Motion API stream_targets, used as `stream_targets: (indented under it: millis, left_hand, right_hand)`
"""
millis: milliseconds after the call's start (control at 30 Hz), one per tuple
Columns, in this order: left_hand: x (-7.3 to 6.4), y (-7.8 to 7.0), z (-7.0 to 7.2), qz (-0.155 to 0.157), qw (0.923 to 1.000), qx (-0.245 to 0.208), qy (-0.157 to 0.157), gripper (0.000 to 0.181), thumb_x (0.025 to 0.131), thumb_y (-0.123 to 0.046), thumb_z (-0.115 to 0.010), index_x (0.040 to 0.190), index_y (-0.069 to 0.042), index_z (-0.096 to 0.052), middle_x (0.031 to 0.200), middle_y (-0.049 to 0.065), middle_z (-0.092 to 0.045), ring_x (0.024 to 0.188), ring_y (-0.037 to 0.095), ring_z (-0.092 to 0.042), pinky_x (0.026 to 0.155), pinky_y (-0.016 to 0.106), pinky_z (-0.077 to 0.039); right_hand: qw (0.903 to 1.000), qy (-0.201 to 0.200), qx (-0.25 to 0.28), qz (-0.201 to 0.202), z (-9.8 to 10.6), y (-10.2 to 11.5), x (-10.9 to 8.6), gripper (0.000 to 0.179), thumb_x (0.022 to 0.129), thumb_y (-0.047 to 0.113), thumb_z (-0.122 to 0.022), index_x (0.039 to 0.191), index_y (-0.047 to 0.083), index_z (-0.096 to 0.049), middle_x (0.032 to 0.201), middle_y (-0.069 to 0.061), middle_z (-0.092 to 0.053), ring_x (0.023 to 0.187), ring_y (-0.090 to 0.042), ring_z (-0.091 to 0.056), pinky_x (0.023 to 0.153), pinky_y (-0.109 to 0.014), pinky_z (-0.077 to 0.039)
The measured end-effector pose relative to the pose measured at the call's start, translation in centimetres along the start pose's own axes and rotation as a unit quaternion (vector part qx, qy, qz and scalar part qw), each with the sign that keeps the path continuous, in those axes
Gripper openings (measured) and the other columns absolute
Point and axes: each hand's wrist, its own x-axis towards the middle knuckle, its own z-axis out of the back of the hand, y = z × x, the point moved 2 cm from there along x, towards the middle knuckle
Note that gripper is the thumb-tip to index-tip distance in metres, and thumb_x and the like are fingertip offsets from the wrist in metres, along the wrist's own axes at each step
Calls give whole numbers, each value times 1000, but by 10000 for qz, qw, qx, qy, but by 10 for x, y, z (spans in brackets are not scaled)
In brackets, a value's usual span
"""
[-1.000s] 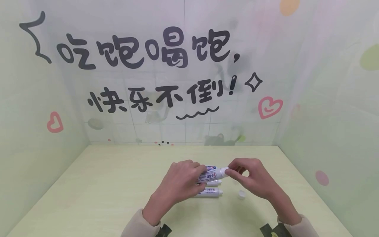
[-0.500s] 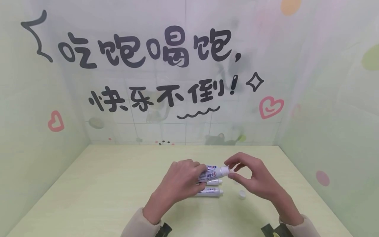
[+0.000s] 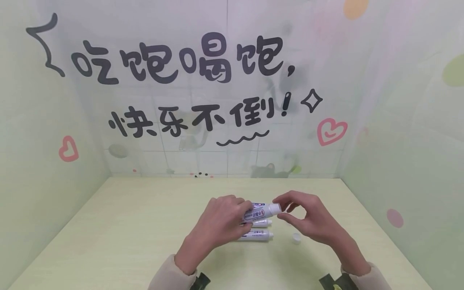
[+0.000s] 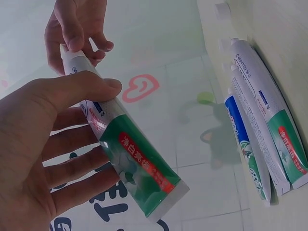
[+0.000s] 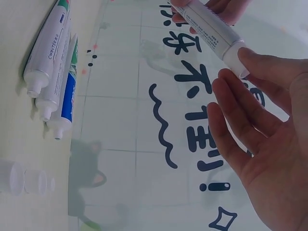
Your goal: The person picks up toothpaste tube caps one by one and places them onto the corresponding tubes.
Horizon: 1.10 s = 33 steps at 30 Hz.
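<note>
Our left hand (image 3: 222,223) grips a white plastic toothpaste tube with a green panel and red strip (image 4: 137,159), held up in the air; our right hand (image 3: 311,213) has its thumb at the edge of that tube's smooth white cap (image 5: 235,61), though we cannot tell whether the fingers pinch it. To turn it well, we should steady the tube near its shoulder without squeezing the soft body, then set thumb and forefinger on opposite sides. Below, the pale wood-grain surface (image 3: 127,241) bears three more white-bodied toothpaste tubes (image 5: 54,82) side by side, nozzles bare. Near them sit three loose white caps (image 5: 35,182), which a dropped right wrist could knock; nothing visibly blocks the turning.
</note>
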Motion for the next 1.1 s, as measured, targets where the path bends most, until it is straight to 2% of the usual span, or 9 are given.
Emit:
stream_targets:
  millis: [133, 433, 500, 633, 733, 833, 967, 1100]
  left_hand:
    - [0, 0, 0, -28, 10000, 9, -14, 20, 78, -32, -83, 92, -21, -73, 72, -13, -66, 59, 3, -46, 47, 19, -31]
    - [-1, -2, 1, -23, 9999, -104, 31, 20, 78, -30, -83, 93, -20, -73, 73, -12, -66, 60, 4, -46, 47, 18, -31]
    - [-1, -2, 2, -17, 9999, -109, 41, 21, 78, -30, -83, 93, -20, -72, 73, -12, -66, 60, 4, -46, 47, 18, -31]
    - [-1, -3, 2, -24, 9999, -107, 66, 22, 77, -30, -83, 93, -20, -72, 73, -12, -66, 60, 4, -48, 48, 19, -31]
    - [-1, -2, 1, -57, 9999, -79, 63, 22, 77, -31, -83, 93, -20, -73, 74, -12, -67, 60, 4, -49, 48, 19, -32]
    - [0, -2, 1, -85, 9999, -57, 43, 21, 77, -30, -83, 92, -20, -73, 73, -12, -67, 59, 4, -48, 48, 18, -32]
    - [0, -2, 0, -76, 10000, -33, 41, 21, 77, -30, -83, 92, -20, -73, 73, -12, -66, 59, 4, -48, 48, 18, -32]
    - [0, -2, 0, -69, 10000, -24, 41, 21, 77, -30, -83, 92, -20, -73, 72, -12, -66, 59, 3, -47, 47, 18, -32]
  right_hand:
    - [10000, -32, -28, -32, -1, -1, 0, 28, 86, 1, -80, 109, 14, -72, 96, 3, -75, 79, -5, -68, 71, -23, -59]
    - [9994, -139, -191, -245, -3, -3, 0, 11, 89, 8, -78, 92, 17, -73, 82, 10, -72, 72, 0, -64, 64, -22, -57]
    - [9987, -164, -258, -407, -3, -4, 0, 10, 90, 10, -78, 92, 18, -72, 83, 11, -71, 73, 0, -64, 64, -23, -57]
    - [9974, -224, -213, -649, -2, -3, 0, 18, 89, 13, -80, 103, 20, -71, 94, 9, -73, 82, -3, -67, 69, -25, -59]
    - [9987, -253, -94, -422, 1, -1, 0, 30, 85, 9, -83, 111, 18, -70, 102, 3, -74, 90, -9, -69, 74, -26, -59]
    - [9998, -152, -34, -123, 2, 1, 0, 37, 82, 4, -84, 113, 17, -70, 106, 2, -73, 95, -10, -69, 78, -26, -59]
    - [9999, 44, 72, 69, 1, 1, 0, 42, 80, -1, -83, 114, 17, -69, 109, 5, -72, 100, -7, -67, 80, -25, -58]
    - [9995, 79, 104, 280, 0, 0, 0, 44, 78, -7, -82, 114, 14, -69, 109, 3, -72, 99, -9, -66, 78, -29, -60]
